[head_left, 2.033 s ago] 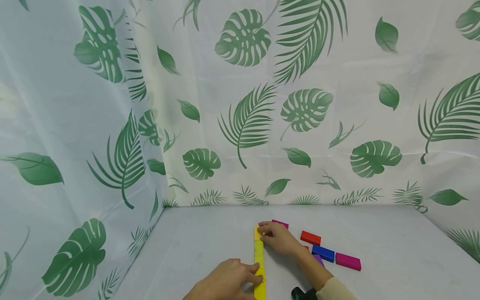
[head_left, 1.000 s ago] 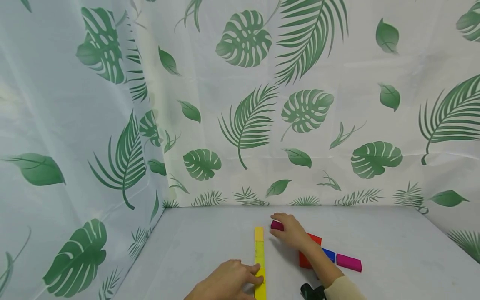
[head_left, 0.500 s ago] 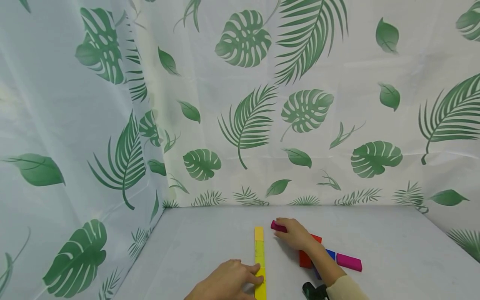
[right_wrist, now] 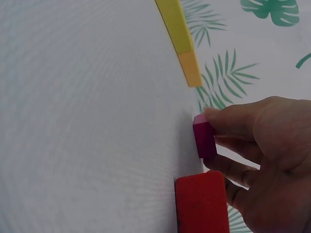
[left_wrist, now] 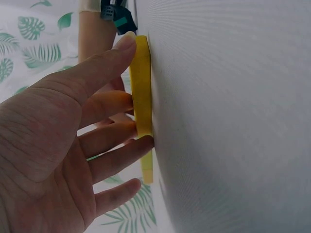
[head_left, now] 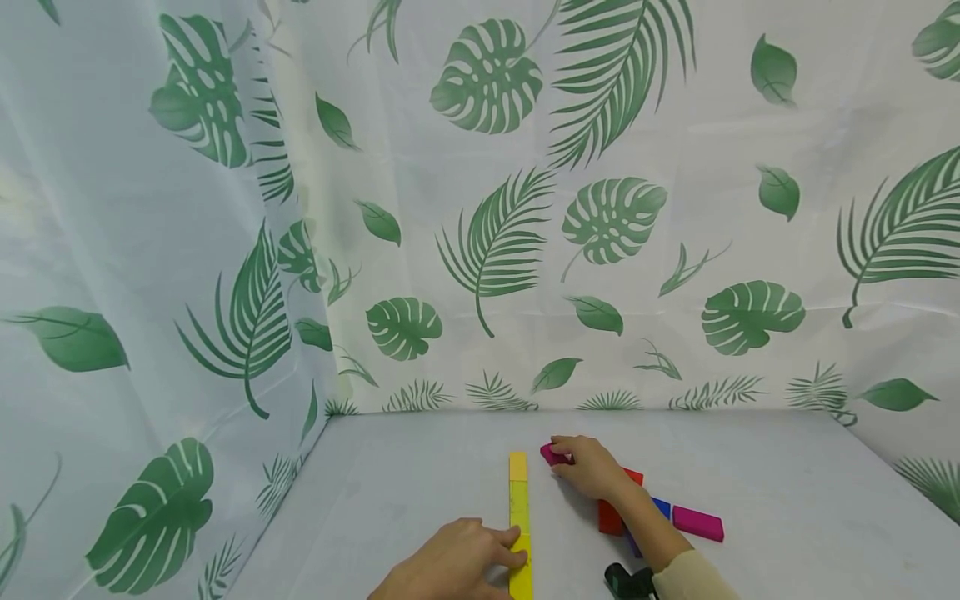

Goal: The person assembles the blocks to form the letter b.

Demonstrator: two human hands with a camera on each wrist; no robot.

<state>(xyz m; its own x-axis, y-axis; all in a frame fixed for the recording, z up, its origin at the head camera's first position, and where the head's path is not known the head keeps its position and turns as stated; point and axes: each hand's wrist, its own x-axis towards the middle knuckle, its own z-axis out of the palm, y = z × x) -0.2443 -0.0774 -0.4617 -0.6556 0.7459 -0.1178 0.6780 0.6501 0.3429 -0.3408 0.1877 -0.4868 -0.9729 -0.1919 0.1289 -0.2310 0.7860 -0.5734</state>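
A straight row of flat blocks runs away from me in the head view: a yellow block (head_left: 521,577) nearest, a yellow-green one (head_left: 518,508) behind it, and an orange block (head_left: 518,467) at the far end. My left hand (head_left: 459,557) lies at the row's left, its extended fingers and thumb touching the yellow block, as the left wrist view also shows. Beyond the row's far end, to the right, my right hand (head_left: 592,468) pinches a magenta block (right_wrist: 204,138) between thumb and fingers, low over the tabletop. Part of that block is hidden by the fingers.
Red blocks (head_left: 611,518), a blue block (head_left: 662,507) and a second magenta block (head_left: 698,523) lie right of the row, partly under my right forearm. A dark wrist device (head_left: 626,582) sits by the sleeve. Leaf-print cloth (head_left: 510,250) stands behind the table.
My right hand has left the orange block, moved right to the magenta block and taken hold of it; the block has turned slightly. The left hand stays in place.
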